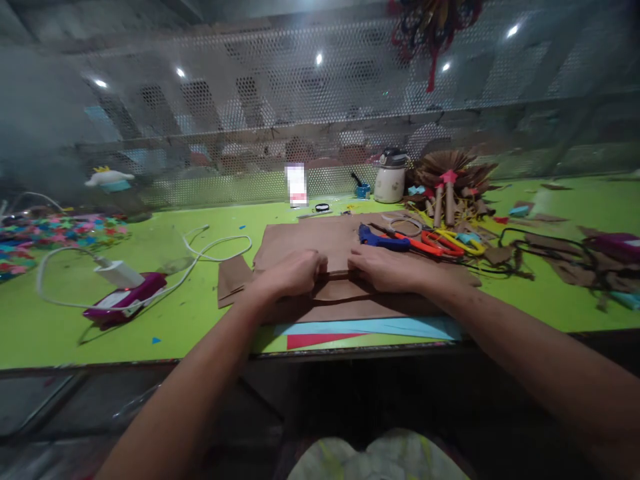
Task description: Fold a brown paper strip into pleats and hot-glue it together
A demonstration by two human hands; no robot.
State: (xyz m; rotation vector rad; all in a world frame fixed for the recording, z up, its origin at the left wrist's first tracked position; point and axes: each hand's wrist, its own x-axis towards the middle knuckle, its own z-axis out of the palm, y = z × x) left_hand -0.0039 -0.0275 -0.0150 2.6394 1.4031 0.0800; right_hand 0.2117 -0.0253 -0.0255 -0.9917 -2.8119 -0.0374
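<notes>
Several sheets of brown paper (310, 240) lie stacked on the green table in front of me. My left hand (299, 272) has its fingers curled down on a folded strip of brown paper (340, 289). On the strip's other end, my right hand (385, 270) pinches with thumb and fingers bent. Both hands are close together, with the folded edge between them. Beside my right hand, a blue hot glue gun (383, 239) rests on the paper, and orange-handled scissors (440, 244) are just past it. Under the near edge are light blue paper (370, 327) and red paper (320, 341).
At left, a white charger (119, 273) is plugged into a purple power strip (125, 300), its cable looping across the table. Colourful paper stars (75, 233) are heaped behind. A white bottle (389, 183) and a brown paper craft (450, 180) stand at the back right.
</notes>
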